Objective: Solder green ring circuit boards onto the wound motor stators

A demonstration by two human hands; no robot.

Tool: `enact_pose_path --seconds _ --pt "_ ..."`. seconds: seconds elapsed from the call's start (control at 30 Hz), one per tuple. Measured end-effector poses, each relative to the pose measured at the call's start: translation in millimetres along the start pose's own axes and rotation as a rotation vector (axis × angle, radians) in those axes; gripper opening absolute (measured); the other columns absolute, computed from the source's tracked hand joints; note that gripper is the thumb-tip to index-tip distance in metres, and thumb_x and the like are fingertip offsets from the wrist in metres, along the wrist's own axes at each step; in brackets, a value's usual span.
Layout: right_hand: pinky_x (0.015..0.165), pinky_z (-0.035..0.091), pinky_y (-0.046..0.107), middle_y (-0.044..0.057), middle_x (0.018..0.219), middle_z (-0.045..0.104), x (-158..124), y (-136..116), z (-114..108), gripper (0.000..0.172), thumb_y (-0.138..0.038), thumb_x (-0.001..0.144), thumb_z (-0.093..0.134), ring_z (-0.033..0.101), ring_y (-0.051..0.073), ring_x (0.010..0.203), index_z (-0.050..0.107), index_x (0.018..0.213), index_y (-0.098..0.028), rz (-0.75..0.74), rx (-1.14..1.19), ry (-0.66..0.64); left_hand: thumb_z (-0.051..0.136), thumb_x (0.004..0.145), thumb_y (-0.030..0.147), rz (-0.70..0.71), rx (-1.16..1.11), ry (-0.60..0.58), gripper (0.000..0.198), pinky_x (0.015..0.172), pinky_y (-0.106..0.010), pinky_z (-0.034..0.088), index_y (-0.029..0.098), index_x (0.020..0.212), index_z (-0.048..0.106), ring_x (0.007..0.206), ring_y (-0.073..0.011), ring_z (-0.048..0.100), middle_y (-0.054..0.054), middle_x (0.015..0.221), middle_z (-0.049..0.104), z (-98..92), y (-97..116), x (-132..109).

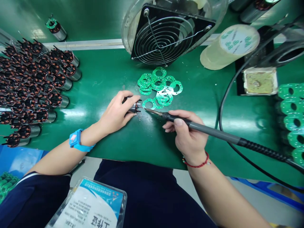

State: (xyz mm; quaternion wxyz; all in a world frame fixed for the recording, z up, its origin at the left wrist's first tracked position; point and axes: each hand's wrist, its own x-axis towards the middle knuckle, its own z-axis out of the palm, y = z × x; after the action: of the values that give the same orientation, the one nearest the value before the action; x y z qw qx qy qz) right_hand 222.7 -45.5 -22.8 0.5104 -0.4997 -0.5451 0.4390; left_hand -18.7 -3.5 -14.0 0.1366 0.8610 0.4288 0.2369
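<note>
My left hand [117,111] grips a small metal motor stator [133,105] lying on the green mat, its wire end facing right. My right hand [187,133] holds a soldering iron [201,127] like a pen. The iron's tip [147,110] touches the wire end of the stator. A pile of green ring-shaped circuit boards [159,88] lies just beyond the tip. A blue wrist strap [76,141] is on my left wrist and a red cord bracelet [198,164] on my right.
Several wound stators [33,88] lie in rows at the left. A black fan [166,31] in a clear housing stands at the back. A tape roll [229,46], a solder sponge [260,81] and stacked green boards [292,117] sit at the right. The iron's cable [228,95] loops across the mat.
</note>
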Motion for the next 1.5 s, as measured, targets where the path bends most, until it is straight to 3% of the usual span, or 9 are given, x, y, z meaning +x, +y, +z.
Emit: enact_pose_path --seconds 0.3,0.5,0.67,0.83,0.93,1.07,1.23,1.33,1.5 --pt "0.051 0.056 0.024 -0.002 0.072 0.069 -3 4 -3 0.017 -0.034 0.093 0.062 0.065 0.011 0.055 0.068 0.107 -0.026 -0.026 -0.080 -0.005 0.059 0.087 0.015 0.015 0.021 0.016 0.047 0.089 -0.042 0.049 0.022 0.132 0.046 0.107 -0.0247 0.051 -0.012 0.118 0.050 0.6 0 1" --pt "0.063 0.058 0.032 0.003 0.096 0.072 -6 6 -6 0.021 -0.032 0.087 0.068 0.070 0.017 0.069 0.067 0.107 -0.027 -0.162 -0.292 0.052 0.060 0.087 0.015 0.028 0.078 0.019 0.047 0.087 -0.042 0.050 0.022 0.131 0.046 0.106 -0.0249 0.052 -0.012 0.118 0.051 0.6 1 0" --pt "0.063 0.057 0.032 0.001 0.083 0.072 -7 4 -6 0.015 -0.031 0.088 0.066 0.069 0.016 0.065 0.068 0.102 -0.027 -0.190 -0.350 -0.031 0.060 0.088 0.015 0.024 0.097 0.013 0.046 0.089 -0.043 0.050 0.022 0.131 0.047 0.109 -0.0254 0.053 -0.013 0.119 0.052 1.2 2 0" --pt "0.057 0.054 0.031 0.001 0.081 0.071 -7 5 -6 0.015 -0.032 0.088 0.065 0.067 0.015 0.060 0.068 0.102 -0.026 -0.199 -0.337 0.051 0.060 0.088 0.014 0.019 0.114 0.012 0.045 0.089 -0.043 0.050 0.022 0.130 0.048 0.110 -0.0253 0.053 -0.012 0.120 0.053 3.3 1 -1" --pt "0.056 0.056 0.031 0.003 0.092 0.073 -6 3 -5 0.023 -0.031 0.089 0.065 0.070 0.016 0.064 0.065 0.112 -0.027 -0.208 -0.273 0.100 0.061 0.087 0.014 0.023 0.114 0.024 0.042 0.088 -0.042 0.050 0.020 0.128 0.049 0.108 -0.0251 0.053 -0.013 0.118 0.054 3.2 2 -1" --pt "0.063 0.060 0.035 0.003 0.094 0.074 -2 -4 -2 0.039 -0.034 0.096 0.056 0.072 0.018 0.069 0.050 0.134 -0.031 -0.068 -0.229 0.024 0.068 0.083 0.020 -0.090 -0.022 0.048 0.044 0.090 -0.041 0.050 0.016 0.122 0.050 0.106 -0.0245 0.054 -0.011 0.113 0.055 -0.8 8 0" --pt "0.074 0.060 0.036 0.001 0.088 0.072 3 -15 10 0.040 -0.037 0.090 0.063 0.073 0.019 0.079 0.049 0.127 -0.029 0.015 -0.357 -0.100 0.072 0.078 0.028 -0.264 -0.355 0.043 0.042 0.084 -0.037 0.051 0.018 0.111 0.050 0.098 -0.0212 0.058 -0.007 0.106 0.058 -8.2 20 -2" --pt "0.081 0.059 0.036 0.002 0.096 0.071 5 -22 26 0.042 -0.036 0.088 0.066 0.072 0.020 0.089 0.047 0.124 -0.029 -0.062 -0.247 -0.035 0.073 0.078 0.031 -0.250 -0.516 -0.040 0.044 0.082 -0.035 0.052 0.018 0.113 0.049 0.096 -0.0204 0.060 -0.007 0.108 0.060 -8.9 22 -5" --pt "0.072 0.060 0.036 0.003 0.091 0.071 11 -27 44 0.031 -0.037 0.094 0.059 0.072 0.020 0.083 0.046 0.121 -0.030 -0.070 -0.080 -0.029 0.070 0.083 0.032 -0.084 -0.329 -0.125 0.044 0.088 -0.040 0.046 0.017 0.119 0.049 0.105 -0.0254 0.059 -0.011 0.114 0.061 -3.7 16 -6"
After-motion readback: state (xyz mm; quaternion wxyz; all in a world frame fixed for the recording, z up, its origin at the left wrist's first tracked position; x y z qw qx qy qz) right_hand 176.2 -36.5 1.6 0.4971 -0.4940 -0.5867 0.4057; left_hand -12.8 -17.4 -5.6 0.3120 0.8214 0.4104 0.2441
